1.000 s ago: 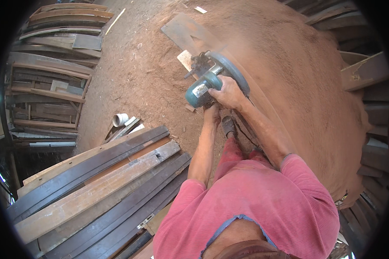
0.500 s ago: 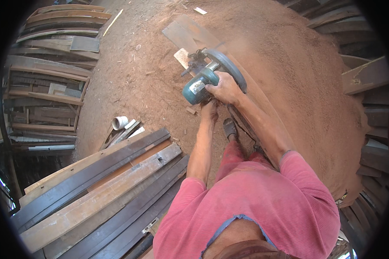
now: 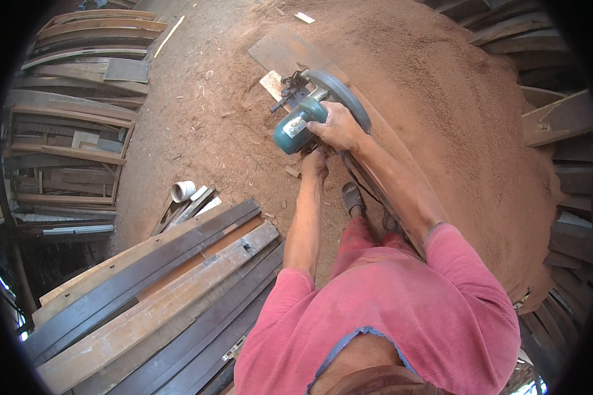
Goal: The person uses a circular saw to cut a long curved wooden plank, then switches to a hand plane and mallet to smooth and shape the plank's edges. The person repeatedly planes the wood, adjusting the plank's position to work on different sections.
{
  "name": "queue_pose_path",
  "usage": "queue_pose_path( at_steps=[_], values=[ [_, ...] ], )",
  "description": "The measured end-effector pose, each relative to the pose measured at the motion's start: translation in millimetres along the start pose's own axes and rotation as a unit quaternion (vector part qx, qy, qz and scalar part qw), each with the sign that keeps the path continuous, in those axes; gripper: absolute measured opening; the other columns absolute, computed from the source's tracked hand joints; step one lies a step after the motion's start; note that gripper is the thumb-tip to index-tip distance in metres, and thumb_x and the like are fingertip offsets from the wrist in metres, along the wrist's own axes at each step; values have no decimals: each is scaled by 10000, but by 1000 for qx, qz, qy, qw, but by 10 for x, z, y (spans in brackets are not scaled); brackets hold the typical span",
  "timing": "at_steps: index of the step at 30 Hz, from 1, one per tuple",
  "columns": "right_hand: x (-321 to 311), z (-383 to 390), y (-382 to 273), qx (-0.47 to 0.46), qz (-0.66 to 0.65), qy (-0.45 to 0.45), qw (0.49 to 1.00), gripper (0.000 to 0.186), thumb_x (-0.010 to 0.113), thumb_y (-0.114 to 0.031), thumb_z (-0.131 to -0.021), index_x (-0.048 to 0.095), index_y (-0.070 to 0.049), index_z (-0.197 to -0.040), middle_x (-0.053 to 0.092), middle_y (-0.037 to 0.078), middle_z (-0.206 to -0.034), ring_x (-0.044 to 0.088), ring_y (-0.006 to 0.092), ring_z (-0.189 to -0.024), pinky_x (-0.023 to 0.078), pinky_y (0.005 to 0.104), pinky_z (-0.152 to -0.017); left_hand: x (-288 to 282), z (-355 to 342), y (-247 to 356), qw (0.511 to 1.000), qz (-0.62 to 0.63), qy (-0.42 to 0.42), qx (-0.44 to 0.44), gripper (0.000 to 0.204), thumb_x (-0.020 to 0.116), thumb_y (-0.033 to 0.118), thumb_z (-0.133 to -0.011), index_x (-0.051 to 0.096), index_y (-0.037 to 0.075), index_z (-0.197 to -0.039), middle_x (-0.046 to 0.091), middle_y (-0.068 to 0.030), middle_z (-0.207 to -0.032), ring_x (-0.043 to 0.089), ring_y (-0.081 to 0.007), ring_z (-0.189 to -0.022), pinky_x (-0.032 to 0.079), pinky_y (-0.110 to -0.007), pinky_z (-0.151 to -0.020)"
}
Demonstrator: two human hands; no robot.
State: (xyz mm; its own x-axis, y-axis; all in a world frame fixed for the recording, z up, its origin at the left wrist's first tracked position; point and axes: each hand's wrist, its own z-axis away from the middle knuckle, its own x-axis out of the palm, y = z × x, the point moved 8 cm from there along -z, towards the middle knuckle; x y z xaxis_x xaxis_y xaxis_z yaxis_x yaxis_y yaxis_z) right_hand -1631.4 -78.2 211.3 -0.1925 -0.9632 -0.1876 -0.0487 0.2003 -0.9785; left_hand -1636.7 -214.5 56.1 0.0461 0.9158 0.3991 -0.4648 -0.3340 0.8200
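My right hand (image 3: 338,127) grips the handle of a teal circular saw (image 3: 304,117) with a grey blade guard, which rides on a long wooden plank (image 3: 284,54) lying across the sawdust. Just below the saw, my left hand (image 3: 316,163) reaches down to the plank's near part; its fingers are partly hidden, so its grip is unclear. My foot in a dark shoe (image 3: 352,197) stands beside the plank. A red shirt covers my shoulders at the bottom of the view.
A big heap of reddish sawdust (image 3: 454,112) fills the right side. Long dark and pale planks (image 3: 158,289) are stacked at lower left, with a white pipe piece (image 3: 182,191) beside them. More boards (image 3: 72,118) are piled at the left, and curved timbers (image 3: 560,118) at the right.
The saw and my right hand have moved a little farther along the plank, away from me. My left hand stays low by the plank.
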Motion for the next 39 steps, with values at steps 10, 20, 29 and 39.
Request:
queue_pose_path(
  at_steps=[10, 20, 29, 39],
  values=[
    [73, -223, 188, -2, 24, -1, 1000, 310, 727, -116, -849, 676, 39, -1113, 709, 138, -917, 677, 207, -834, 544, 363, -771, -155, -339, -83, 999, -12, -29, 8, 239, 647, -56, -866, 636, 21, -1091, 666, -58, -907, 632, -161, -693, 434, -267, -532],
    [153, -487, 47, -45, -8, -10, 999, 267, 697, -110, -888, 654, 11, -1123, 686, 69, -849, 636, 144, -687, 544, 317, -648, -220, -808, 303, 995, -62, -41, 64, 300, 762, 98, -912, 645, 56, -1184, 690, -42, -1056, 658, -130, -808, 484, -272, -575],
    [-420, 250, -611, -53, -50, 86, 994, 229, 694, -82, -882, 622, 16, -1076, 668, 56, -854, 643, 130, -719, 545, 300, -642, 655, -5, 793, 962, -152, -171, 149, 340, 725, 211, -970, 647, 87, -1278, 652, 3, -1047, 593, -85, -793, 462, -248, -596],
    [-1595, 1893, -697, 62, -102, 333, 935, 230, 723, -79, -849, 646, 26, -1038, 651, 29, -916, 584, 87, -840, 510, 281, -776, 1696, 1061, -85, 887, -258, -383, 17, 318, 717, 177, -963, 630, 27, -1229, 677, -48, -1057, 628, -133, -929, 499, -314, -780]
  ],
)
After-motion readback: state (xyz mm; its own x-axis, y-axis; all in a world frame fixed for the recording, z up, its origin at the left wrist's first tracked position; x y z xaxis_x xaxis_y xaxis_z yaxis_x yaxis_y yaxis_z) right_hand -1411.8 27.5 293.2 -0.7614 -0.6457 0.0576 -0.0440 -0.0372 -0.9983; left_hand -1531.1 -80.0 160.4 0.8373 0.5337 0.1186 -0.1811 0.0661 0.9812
